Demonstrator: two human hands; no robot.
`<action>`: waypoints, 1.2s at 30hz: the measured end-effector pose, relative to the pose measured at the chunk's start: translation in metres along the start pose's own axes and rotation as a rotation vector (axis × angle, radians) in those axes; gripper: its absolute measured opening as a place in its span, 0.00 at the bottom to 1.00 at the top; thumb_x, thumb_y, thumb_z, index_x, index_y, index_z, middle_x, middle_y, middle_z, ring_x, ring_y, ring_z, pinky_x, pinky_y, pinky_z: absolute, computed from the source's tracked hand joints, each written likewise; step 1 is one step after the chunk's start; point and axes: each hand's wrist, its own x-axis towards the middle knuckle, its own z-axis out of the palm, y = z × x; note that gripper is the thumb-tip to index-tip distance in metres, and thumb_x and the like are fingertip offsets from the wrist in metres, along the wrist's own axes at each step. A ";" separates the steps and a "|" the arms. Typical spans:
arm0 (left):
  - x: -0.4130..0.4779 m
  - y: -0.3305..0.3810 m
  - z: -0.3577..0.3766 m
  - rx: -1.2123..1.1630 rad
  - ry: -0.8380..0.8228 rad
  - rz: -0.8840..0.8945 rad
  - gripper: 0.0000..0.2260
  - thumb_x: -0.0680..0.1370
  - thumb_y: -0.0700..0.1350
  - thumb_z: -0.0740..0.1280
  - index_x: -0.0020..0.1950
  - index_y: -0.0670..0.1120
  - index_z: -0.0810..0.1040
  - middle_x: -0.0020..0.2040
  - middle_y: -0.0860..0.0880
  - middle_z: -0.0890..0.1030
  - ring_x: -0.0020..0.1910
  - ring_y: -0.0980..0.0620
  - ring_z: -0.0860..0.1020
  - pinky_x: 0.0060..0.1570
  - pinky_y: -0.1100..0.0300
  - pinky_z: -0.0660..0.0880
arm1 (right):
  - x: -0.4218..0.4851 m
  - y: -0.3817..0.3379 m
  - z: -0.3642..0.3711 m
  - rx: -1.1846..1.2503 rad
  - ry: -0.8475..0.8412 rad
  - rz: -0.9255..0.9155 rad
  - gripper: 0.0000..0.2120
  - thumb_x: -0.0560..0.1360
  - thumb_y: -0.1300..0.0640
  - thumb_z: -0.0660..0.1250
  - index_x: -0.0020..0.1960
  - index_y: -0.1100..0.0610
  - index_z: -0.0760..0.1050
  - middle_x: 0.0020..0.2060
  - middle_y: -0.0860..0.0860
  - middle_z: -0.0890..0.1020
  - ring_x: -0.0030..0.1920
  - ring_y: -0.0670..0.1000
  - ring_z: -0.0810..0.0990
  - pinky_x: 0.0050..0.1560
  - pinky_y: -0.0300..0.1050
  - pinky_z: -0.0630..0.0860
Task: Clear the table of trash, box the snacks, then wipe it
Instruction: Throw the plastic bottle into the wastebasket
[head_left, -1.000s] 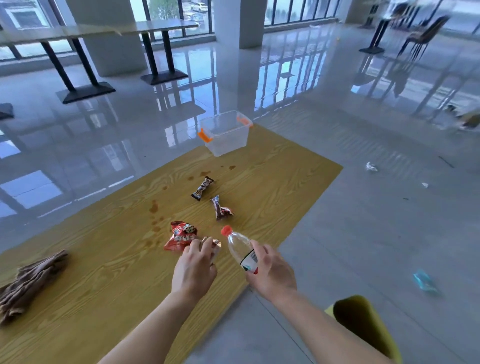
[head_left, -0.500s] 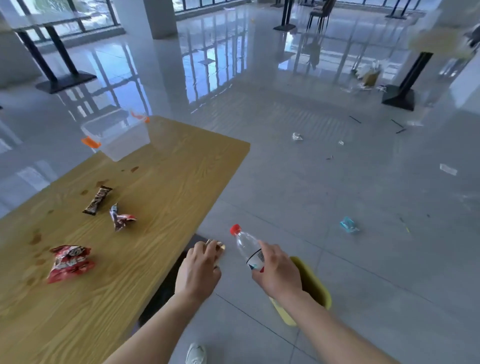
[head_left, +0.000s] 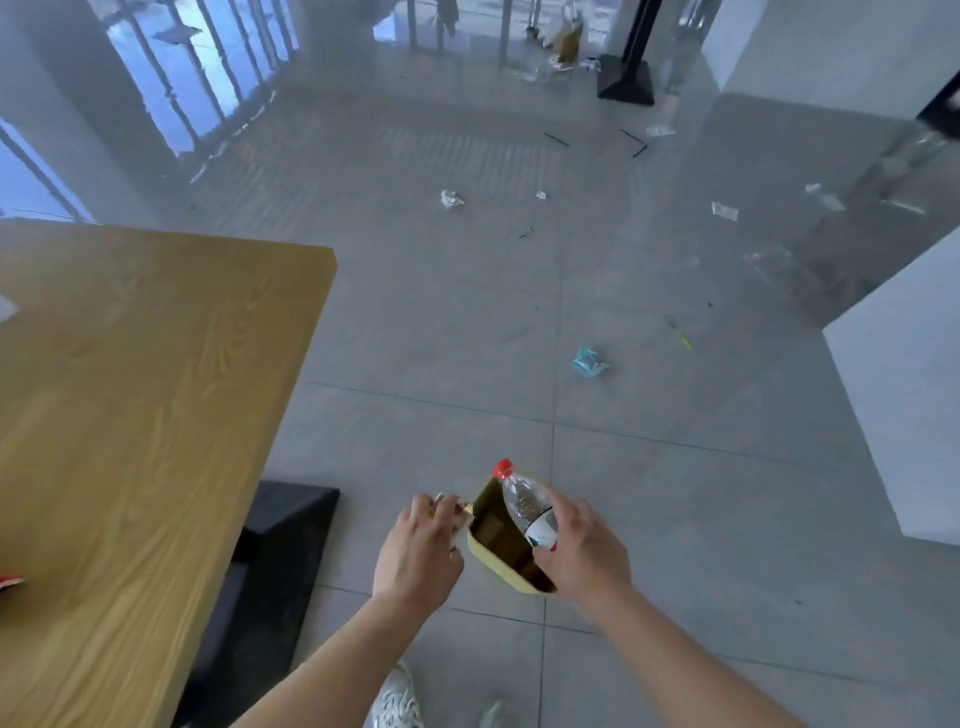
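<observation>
My right hand grips a clear plastic bottle with a red cap, held over the open yellow trash bin on the floor. My left hand holds a small crumpled wrapper just left of the bin's rim. The wooden table fills the left side. A corner of a red snack packet shows at the table's left edge.
The table's black base lies on the floor beside the bin. Scraps of litter dot the grey tiles, among them a teal wrapper and a white wad. A white block stands at right. My shoes are below.
My view has swung right and down, away from the table. Both hands have carried the bottle and wrapper off the table to the yellow bin.
</observation>
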 end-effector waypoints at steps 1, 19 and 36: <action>0.008 -0.001 0.010 0.006 -0.023 0.008 0.24 0.73 0.47 0.67 0.68 0.56 0.65 0.61 0.50 0.71 0.55 0.47 0.74 0.51 0.57 0.74 | 0.008 0.008 0.005 -0.012 -0.007 0.028 0.33 0.72 0.49 0.68 0.75 0.45 0.61 0.64 0.49 0.73 0.63 0.53 0.73 0.55 0.48 0.75; 0.164 -0.013 0.238 0.060 -0.236 -0.095 0.20 0.73 0.42 0.65 0.64 0.51 0.69 0.56 0.49 0.69 0.51 0.46 0.73 0.41 0.57 0.68 | 0.169 0.147 0.173 -0.073 -0.237 0.131 0.30 0.74 0.42 0.67 0.71 0.47 0.59 0.58 0.51 0.74 0.54 0.52 0.77 0.45 0.45 0.76; 0.220 -0.056 0.373 0.251 -0.232 -0.021 0.27 0.76 0.47 0.67 0.72 0.56 0.63 0.66 0.50 0.68 0.58 0.49 0.71 0.57 0.57 0.72 | 0.246 0.197 0.305 -0.118 -0.258 0.074 0.27 0.75 0.38 0.67 0.69 0.48 0.64 0.60 0.51 0.75 0.56 0.54 0.77 0.53 0.47 0.78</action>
